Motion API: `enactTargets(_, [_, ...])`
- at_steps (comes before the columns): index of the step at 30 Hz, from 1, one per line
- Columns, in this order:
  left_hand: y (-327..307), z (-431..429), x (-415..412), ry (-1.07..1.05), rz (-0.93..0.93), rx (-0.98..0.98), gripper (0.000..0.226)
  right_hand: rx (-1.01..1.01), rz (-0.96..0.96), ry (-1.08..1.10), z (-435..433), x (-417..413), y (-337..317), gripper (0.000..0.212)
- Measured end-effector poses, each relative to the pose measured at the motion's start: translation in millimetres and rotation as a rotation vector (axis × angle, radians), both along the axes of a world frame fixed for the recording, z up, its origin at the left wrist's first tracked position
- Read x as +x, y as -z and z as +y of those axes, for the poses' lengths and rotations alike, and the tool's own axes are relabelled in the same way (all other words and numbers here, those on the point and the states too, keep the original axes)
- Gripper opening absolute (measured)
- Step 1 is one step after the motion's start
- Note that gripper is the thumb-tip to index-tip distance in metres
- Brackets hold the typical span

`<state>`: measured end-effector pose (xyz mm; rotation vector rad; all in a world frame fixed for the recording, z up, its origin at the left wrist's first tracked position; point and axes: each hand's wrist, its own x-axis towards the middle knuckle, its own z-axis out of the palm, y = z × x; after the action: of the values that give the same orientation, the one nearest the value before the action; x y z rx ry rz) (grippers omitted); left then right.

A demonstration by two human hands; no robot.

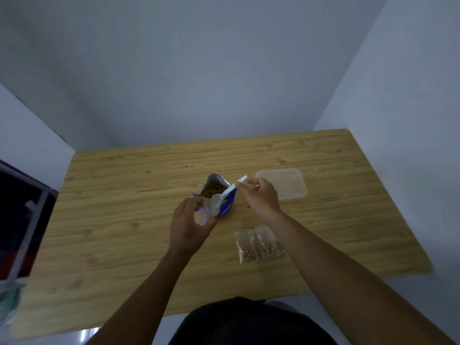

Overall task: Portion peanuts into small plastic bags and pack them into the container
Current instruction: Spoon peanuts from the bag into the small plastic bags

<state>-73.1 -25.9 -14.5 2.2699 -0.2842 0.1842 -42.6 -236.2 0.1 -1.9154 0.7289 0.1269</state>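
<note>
A blue peanut pouch (224, 195) stands open at the middle of the wooden table (124, 220), with peanuts showing inside. My left hand (189, 225) grips a small clear plastic bag (206, 212) just in front of the pouch. My right hand (261, 197) pinches the handle of a white plastic spoon (230, 190); its bowl sits over the clear bag's mouth. Two filled peanut bags (260, 244) lie side by side on the table below my right hand. A clear plastic container (286, 183) lies flat to the right, behind my right hand.
White walls close in behind and to the right of the table. A dark frame with a white bar (22, 220) stands past the table's left edge. My dark clothing (249, 322) shows at the near edge.
</note>
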Motion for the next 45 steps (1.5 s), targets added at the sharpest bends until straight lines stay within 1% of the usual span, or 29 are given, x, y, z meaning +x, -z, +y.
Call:
enactTargets(1, [0.2,4.2,2.2,-0.007,-0.018,-0.003,0.040,-0.017,-0.005,-0.008,3.0,5.5,-1.4,0.050])
enactTargets(3, [-1.4,9.6,6.9,-0.006,-0.016,-0.012,0.046,-0.070,-0.047,-0.037,8.7,15.5,-3.1,0.038])
enactTargets(7, [0.1,14.3,15.9,0.036,0.092,-0.011,0.053,-0.186,-0.166,-0.132,16.6,23.9,-9.9,0.030])
enactTargets(11, [4.5,20.2,22.3,0.068,0.145,-0.017,0.060,-0.322,-0.414,-0.351,16.5,28.6,-26.6,0.026])
enactTargets(13, [4.6,22.8,24.3,0.072,0.153,-0.023,0.065,-0.458,-0.504,-0.508,12.4,32.1,-31.9,0.025])
enactTargets(14, [4.6,24.4,25.2,0.075,0.153,-0.028,0.066,-0.533,-0.513,-0.591,11.4,33.4,-33.1,0.025])
enactTargets(16, [5.0,27.7,27.1,0.092,0.147,-0.028,0.068,-0.646,-0.468,-0.727,12.5,33.9,-32.7,0.025])
enactTargets(18, [5.5,30.6,28.5,0.113,0.149,-0.022,0.068,-0.680,-0.388,-0.779,15.7,31.9,-28.9,0.024])
enactTargets(19, [5.6,31.7,28.8,0.118,0.152,-0.022,0.068,-0.677,-0.360,-0.756,16.9,30.7,-24.5,0.024])
enactTargets(21, [5.9,33.0,28.9,0.119,0.155,-0.029,0.066,-0.610,-0.322,-0.638,18.1,29.0,-17.8,0.028])
enactTargets(24, [7.0,35.7,28.2,0.122,0.159,-0.038,0.065,-0.494,-0.273,-0.461,15.6,31.5,-15.9,0.043])
enactTargets(26, [9.0,38.2,28.7,0.129,0.151,-0.038,0.064,-0.431,-0.235,-0.391,12.6,32.6,-15.7,0.040])
enactTargets(28, [9.8,38.8,29.0,0.129,0.155,-0.045,0.061,-0.389,-0.221,-0.367,12.0,30.5,-11.6,0.035])
enactTargets(30, [8.5,37.7,28.5,0.119,0.164,-0.061,0.058,-0.337,-0.221,-0.353,15.1,25.7,-3.2,0.036])
enactTargets(33, [7.2,36.5,27.4,0.121,0.166,-0.080,0.059,-0.265,-0.224,-0.301,20.3,23.0,0.0,0.033])
enactTargets(37, [7.9,37.3,28.0,0.121,0.194,-0.082,0.062,-0.226,-0.217,-0.240,20.4,25.2,-5.2,0.028])
enactTargets(40, [8.6,36.4,27.9,0.116,0.196,-0.081,0.062,-0.216,-0.219,-0.263,24.4,21.4,-3.2,0.028])
enactTargets(45, [7.9,35.9,27.0,0.106,0.189,-0.080,0.061,-0.147,-0.140,-0.200,28.5,19.3,2.4,0.029])
